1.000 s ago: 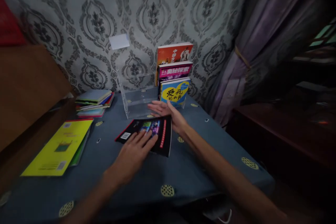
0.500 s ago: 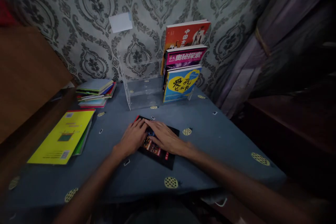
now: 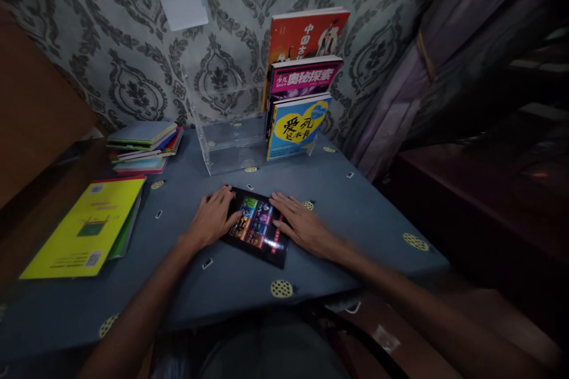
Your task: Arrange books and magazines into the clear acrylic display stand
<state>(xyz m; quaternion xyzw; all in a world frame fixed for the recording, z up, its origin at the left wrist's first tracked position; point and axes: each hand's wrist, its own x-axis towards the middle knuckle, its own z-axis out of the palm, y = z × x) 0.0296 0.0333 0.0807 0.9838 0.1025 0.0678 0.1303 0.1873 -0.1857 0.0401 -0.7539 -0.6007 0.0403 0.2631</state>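
Note:
A black book (image 3: 255,225) with a grid of colourful pictures on its cover lies flat and slightly askew on the blue tablecloth. My left hand (image 3: 212,216) rests along its left edge, thumb on the cover and fingers stretched forward to the far left corner. Across the right edge lies my right hand (image 3: 304,226), fingers extended and thumb on the cover. Both hands are open, touching the book without gripping it. Behind it stands a clear acrylic book rack (image 3: 226,160), with a blue book (image 3: 291,142), a magenta book (image 3: 302,80) and a red book (image 3: 293,35) upright in its right side.
A yellow book (image 3: 82,237) lies on top of a green one at the left. Behind it is a stack of several books (image 3: 142,145). A brown box-like surface (image 3: 35,112) borders the far left. The tablecloth (image 3: 355,231) ends at the right beside a curtain (image 3: 386,106).
My hands have moved apart. The right hand has slid from the middle of the black book to its right edge, uncovering the pictures. The camera view has shifted slightly.

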